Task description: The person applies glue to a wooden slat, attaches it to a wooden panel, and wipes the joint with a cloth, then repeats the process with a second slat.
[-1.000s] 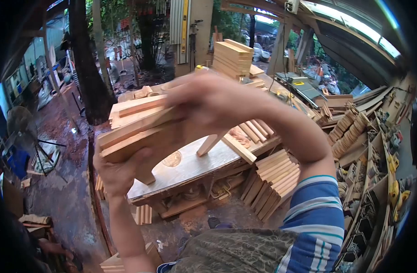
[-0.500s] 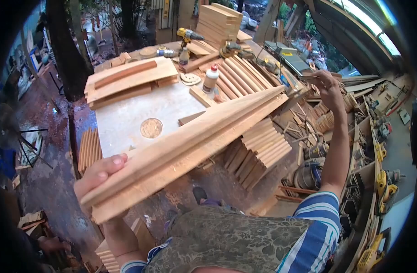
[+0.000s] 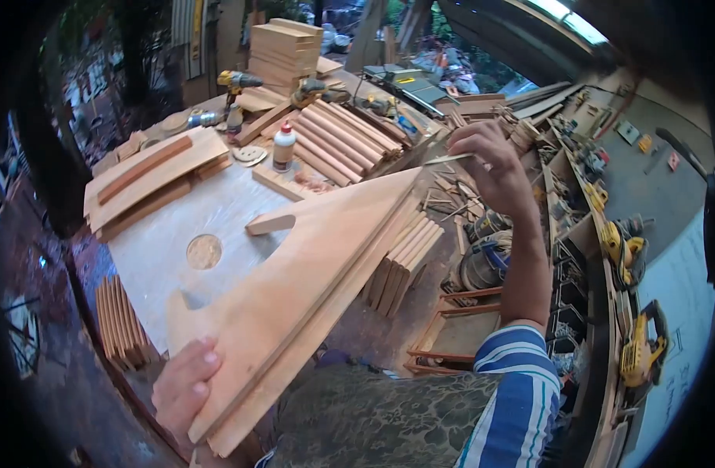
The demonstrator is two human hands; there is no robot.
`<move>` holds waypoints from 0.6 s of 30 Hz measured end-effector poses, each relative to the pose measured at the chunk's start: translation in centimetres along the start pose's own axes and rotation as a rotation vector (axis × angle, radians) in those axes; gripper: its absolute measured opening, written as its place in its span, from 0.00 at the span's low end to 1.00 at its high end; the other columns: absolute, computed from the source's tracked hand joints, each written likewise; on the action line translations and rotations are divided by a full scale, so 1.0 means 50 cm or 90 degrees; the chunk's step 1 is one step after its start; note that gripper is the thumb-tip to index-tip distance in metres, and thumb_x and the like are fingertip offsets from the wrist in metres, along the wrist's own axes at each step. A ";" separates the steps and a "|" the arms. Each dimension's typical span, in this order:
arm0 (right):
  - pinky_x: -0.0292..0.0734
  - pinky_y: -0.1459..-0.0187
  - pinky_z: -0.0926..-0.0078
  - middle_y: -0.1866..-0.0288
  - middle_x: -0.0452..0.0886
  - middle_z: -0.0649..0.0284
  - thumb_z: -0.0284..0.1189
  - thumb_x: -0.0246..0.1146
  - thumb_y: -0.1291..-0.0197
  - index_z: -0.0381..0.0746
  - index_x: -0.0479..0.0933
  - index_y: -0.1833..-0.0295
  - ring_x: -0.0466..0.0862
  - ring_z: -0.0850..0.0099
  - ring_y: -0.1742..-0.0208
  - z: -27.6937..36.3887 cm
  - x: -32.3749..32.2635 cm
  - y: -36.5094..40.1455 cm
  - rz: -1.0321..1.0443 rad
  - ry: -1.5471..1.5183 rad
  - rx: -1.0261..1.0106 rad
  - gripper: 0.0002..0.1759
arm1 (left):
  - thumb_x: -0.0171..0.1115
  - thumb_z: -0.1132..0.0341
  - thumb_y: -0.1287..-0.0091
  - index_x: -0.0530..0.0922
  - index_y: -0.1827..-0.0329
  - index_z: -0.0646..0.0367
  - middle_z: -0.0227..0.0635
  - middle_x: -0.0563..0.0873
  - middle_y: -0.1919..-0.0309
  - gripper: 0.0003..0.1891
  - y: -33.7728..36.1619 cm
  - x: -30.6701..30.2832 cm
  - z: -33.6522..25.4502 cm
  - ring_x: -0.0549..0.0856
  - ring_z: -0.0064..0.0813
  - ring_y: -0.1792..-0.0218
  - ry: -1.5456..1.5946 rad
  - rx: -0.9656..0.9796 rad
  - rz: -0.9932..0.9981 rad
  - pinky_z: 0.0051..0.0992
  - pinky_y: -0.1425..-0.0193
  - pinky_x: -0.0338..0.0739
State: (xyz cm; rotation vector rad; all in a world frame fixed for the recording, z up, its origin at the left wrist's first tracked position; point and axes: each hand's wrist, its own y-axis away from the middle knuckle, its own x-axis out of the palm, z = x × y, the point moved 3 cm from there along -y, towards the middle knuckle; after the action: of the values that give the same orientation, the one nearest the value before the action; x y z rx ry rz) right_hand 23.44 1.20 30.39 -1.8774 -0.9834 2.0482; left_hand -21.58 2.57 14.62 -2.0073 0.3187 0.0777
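Note:
My left hand (image 3: pixel 187 382) is closed around the near end of a pale wooden board (image 3: pixel 295 288), fingers on its upper face. The board is tilted, with a long groove along its right edge and a curved cutout on its left side. My right hand (image 3: pixel 486 160) is raised near the board's far end, fingers bent around a thin, light, flat piece (image 3: pixel 449 158) whose kind I cannot make out. Beneath the board lies a whitish worktop (image 3: pixel 151 253) with a round wooden inset (image 3: pixel 204 252).
Boards (image 3: pixel 155 175), a glue bottle (image 3: pixel 283 147), a drill (image 3: pixel 237 82) and rounded wooden slats (image 3: pixel 342 140) lie on the worktop. More slats (image 3: pixel 400 265) are stacked below. At right, a long shelf (image 3: pixel 560 234) holds power tools, including a yellow one (image 3: pixel 644 343).
The board has turned, so its broad face and curved cutout now show, and its near end is lower. My right hand has shifted left in view. The camera view has swung right.

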 end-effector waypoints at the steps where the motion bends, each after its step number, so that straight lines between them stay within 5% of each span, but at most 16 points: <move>1: 0.72 0.39 0.62 0.50 0.83 0.64 0.16 0.66 0.44 0.39 0.81 0.55 0.77 0.60 0.44 0.006 0.001 0.010 0.008 -0.011 0.025 0.11 | 0.56 0.65 0.23 0.70 0.44 0.61 0.58 0.88 0.53 0.12 0.005 0.006 0.004 0.89 0.63 0.52 -0.026 0.015 -0.014 0.55 0.44 0.86; 7: 0.72 0.39 0.62 0.51 0.84 0.65 0.16 0.67 0.44 0.40 0.83 0.56 0.76 0.60 0.44 0.038 -0.002 0.024 0.022 -0.023 0.035 0.12 | 0.55 0.56 0.21 0.70 0.45 0.57 0.52 0.88 0.55 0.14 -0.002 0.033 -0.018 0.91 0.57 0.55 -0.087 -0.006 -0.063 0.51 0.48 0.87; 18: 0.72 0.40 0.61 0.53 0.84 0.67 0.12 0.62 0.50 0.43 0.87 0.56 0.76 0.62 0.47 0.048 0.070 0.016 0.064 -0.115 -0.053 0.19 | 0.58 0.60 0.23 0.70 0.47 0.56 0.50 0.89 0.59 0.12 -0.016 0.051 -0.018 0.92 0.53 0.60 -0.142 0.012 -0.103 0.46 0.54 0.90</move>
State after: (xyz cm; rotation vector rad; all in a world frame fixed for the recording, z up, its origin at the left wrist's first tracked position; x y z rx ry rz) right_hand 20.79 1.71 27.00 -1.8417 -1.0518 2.3024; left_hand -19.01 1.62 15.24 -1.9754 0.0141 0.1944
